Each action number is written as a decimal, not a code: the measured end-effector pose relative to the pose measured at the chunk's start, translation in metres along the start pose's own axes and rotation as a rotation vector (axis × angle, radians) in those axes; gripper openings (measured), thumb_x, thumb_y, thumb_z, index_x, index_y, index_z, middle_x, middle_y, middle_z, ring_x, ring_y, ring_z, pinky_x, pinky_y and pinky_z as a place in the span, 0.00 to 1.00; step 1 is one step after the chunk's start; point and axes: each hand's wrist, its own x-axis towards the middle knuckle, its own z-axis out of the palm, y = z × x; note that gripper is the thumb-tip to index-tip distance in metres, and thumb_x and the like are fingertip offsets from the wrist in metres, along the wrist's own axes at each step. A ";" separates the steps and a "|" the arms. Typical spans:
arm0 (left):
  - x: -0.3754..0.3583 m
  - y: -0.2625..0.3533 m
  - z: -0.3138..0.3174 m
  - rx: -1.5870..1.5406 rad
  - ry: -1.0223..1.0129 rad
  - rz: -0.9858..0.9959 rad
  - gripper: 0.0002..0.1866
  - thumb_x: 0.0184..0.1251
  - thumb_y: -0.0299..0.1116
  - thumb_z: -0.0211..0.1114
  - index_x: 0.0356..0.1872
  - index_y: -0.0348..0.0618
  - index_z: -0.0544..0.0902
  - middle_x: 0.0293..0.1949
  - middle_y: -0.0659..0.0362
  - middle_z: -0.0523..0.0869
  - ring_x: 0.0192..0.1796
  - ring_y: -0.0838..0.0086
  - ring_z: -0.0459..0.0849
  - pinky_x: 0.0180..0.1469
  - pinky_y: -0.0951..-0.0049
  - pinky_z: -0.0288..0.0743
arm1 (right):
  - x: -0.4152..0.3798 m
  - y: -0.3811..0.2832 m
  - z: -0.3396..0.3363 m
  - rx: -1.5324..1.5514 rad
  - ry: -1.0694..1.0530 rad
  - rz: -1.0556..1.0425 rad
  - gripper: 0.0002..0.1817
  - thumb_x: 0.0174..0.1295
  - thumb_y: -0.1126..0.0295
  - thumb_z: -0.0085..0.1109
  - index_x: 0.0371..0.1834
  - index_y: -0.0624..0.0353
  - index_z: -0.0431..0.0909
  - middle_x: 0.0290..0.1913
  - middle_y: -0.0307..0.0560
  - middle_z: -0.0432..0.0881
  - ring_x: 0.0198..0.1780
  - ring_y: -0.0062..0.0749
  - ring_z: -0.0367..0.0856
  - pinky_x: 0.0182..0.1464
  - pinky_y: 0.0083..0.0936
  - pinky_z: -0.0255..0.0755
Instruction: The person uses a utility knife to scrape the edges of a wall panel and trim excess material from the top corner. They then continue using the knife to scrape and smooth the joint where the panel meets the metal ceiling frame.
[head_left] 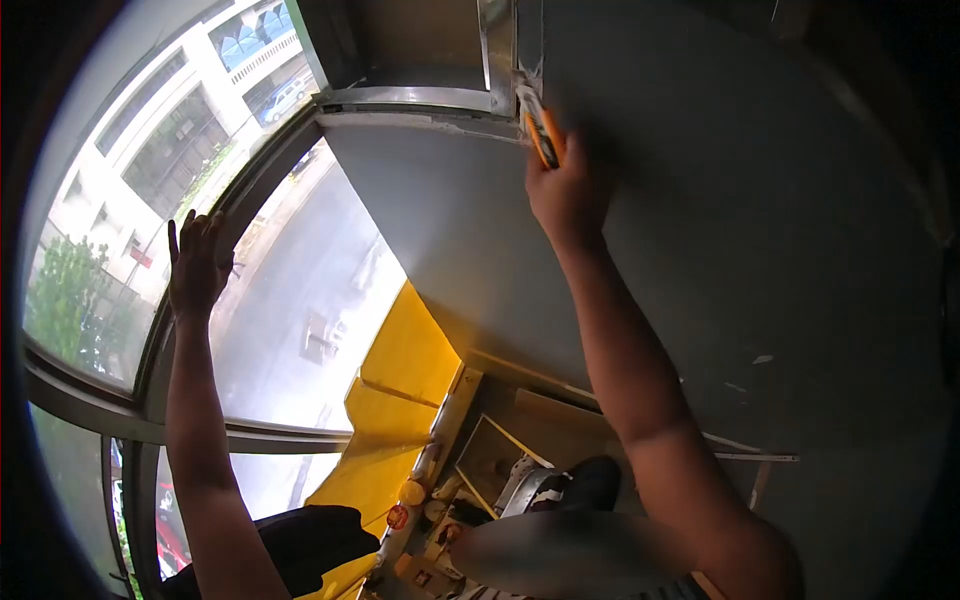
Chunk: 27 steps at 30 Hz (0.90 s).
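Fingers (pixel 574 152) of the right hand (pixel 568 197), in the head view, are wrapped around a slim orange-and-grey cutter-like tool (pixel 544 132), which stands in the upper part with its tip at the corner where a silver-coloured metal frame (pixel 440 98) meets a wide, flat grey panel (pixel 700 230). The left hand (pixel 200 272) is raised against a dark, bar-like window frame (pixel 262 170), fingers partly spread, though whether it grasps the frame I cannot tell. Below, a creased, bright yellow sheet (pixel 398 355) adjoins the panel's lower corner.
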 end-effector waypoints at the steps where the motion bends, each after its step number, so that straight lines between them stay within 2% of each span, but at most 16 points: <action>1: 0.000 0.002 -0.003 -0.018 0.005 -0.003 0.41 0.57 0.35 0.78 0.74 0.51 0.71 0.65 0.54 0.77 0.78 0.60 0.68 0.87 0.48 0.45 | -0.008 0.006 -0.001 0.022 0.098 -0.002 0.20 0.66 0.54 0.73 0.44 0.58 0.79 0.32 0.50 0.87 0.31 0.50 0.89 0.34 0.42 0.82; 2: 0.001 0.002 -0.007 -0.034 0.012 -0.008 0.41 0.57 0.34 0.78 0.74 0.51 0.72 0.64 0.54 0.78 0.78 0.60 0.68 0.87 0.47 0.45 | -0.015 0.011 -0.003 0.047 0.198 -0.006 0.19 0.66 0.55 0.72 0.43 0.59 0.78 0.32 0.51 0.86 0.31 0.50 0.89 0.34 0.42 0.82; 4: 0.001 0.001 -0.006 -0.056 0.024 -0.016 0.41 0.57 0.34 0.79 0.74 0.51 0.72 0.64 0.54 0.78 0.78 0.60 0.68 0.87 0.47 0.45 | -0.036 0.008 -0.033 0.256 0.029 0.221 0.16 0.64 0.62 0.74 0.44 0.59 0.79 0.35 0.53 0.86 0.33 0.52 0.89 0.33 0.40 0.82; 6: 0.002 0.001 -0.005 -0.085 0.006 -0.023 0.40 0.57 0.34 0.79 0.73 0.50 0.72 0.65 0.54 0.78 0.78 0.59 0.68 0.87 0.47 0.44 | -0.070 0.014 -0.052 0.362 -0.153 0.173 0.15 0.66 0.62 0.72 0.46 0.59 0.79 0.33 0.51 0.85 0.32 0.51 0.89 0.32 0.38 0.81; 7: 0.002 0.002 -0.007 -0.086 0.013 -0.026 0.40 0.57 0.34 0.79 0.73 0.50 0.72 0.65 0.54 0.78 0.78 0.59 0.68 0.87 0.47 0.44 | -0.085 0.021 -0.056 0.360 -0.148 0.169 0.15 0.66 0.62 0.72 0.46 0.59 0.79 0.33 0.51 0.85 0.32 0.51 0.89 0.32 0.38 0.81; 9: 0.003 0.007 -0.012 -0.055 -0.016 -0.035 0.40 0.57 0.34 0.78 0.73 0.50 0.72 0.65 0.53 0.78 0.78 0.58 0.68 0.87 0.47 0.45 | -0.100 0.029 -0.064 0.282 -0.493 0.297 0.16 0.66 0.62 0.72 0.49 0.59 0.79 0.31 0.50 0.86 0.32 0.50 0.89 0.33 0.38 0.82; 10: 0.005 0.008 -0.013 -0.055 -0.014 -0.037 0.40 0.57 0.34 0.78 0.73 0.50 0.72 0.65 0.53 0.78 0.78 0.58 0.68 0.87 0.47 0.45 | -0.096 0.031 -0.061 0.282 -0.492 0.295 0.16 0.66 0.62 0.72 0.49 0.59 0.79 0.31 0.50 0.86 0.32 0.50 0.89 0.33 0.38 0.82; 12: 0.004 0.007 -0.014 -0.048 -0.021 -0.022 0.41 0.57 0.33 0.78 0.73 0.49 0.71 0.65 0.53 0.78 0.78 0.58 0.68 0.87 0.47 0.45 | -0.079 0.031 -0.047 0.269 -0.148 -0.034 0.17 0.64 0.63 0.73 0.49 0.57 0.79 0.30 0.49 0.87 0.31 0.49 0.89 0.34 0.38 0.83; 14: 0.002 0.002 -0.008 -0.035 -0.002 0.001 0.41 0.57 0.34 0.79 0.74 0.49 0.71 0.65 0.53 0.78 0.78 0.58 0.68 0.87 0.47 0.45 | -0.043 0.022 -0.033 0.269 -0.037 -0.197 0.16 0.62 0.64 0.74 0.49 0.56 0.81 0.33 0.51 0.88 0.33 0.48 0.90 0.35 0.39 0.84; 18: 0.000 -0.001 -0.001 0.005 0.029 0.020 0.41 0.59 0.36 0.78 0.74 0.49 0.71 0.65 0.53 0.77 0.78 0.59 0.68 0.87 0.47 0.45 | 0.015 -0.001 -0.015 0.102 -0.179 -0.192 0.15 0.61 0.64 0.74 0.47 0.56 0.82 0.31 0.52 0.88 0.33 0.51 0.91 0.35 0.41 0.85; 22: 0.002 0.001 -0.006 -0.025 0.015 0.006 0.39 0.60 0.36 0.76 0.74 0.50 0.71 0.65 0.53 0.77 0.77 0.59 0.69 0.87 0.47 0.46 | 0.029 -0.019 -0.014 -0.062 -0.314 -0.137 0.16 0.60 0.63 0.75 0.46 0.58 0.83 0.30 0.54 0.89 0.34 0.53 0.91 0.36 0.43 0.87; 27: 0.001 0.003 -0.008 -0.044 0.017 -0.007 0.40 0.59 0.38 0.78 0.73 0.50 0.71 0.64 0.52 0.78 0.77 0.59 0.68 0.87 0.46 0.45 | 0.037 -0.030 -0.013 -0.134 -0.356 -0.106 0.16 0.61 0.62 0.74 0.45 0.60 0.84 0.32 0.58 0.90 0.36 0.52 0.92 0.38 0.42 0.88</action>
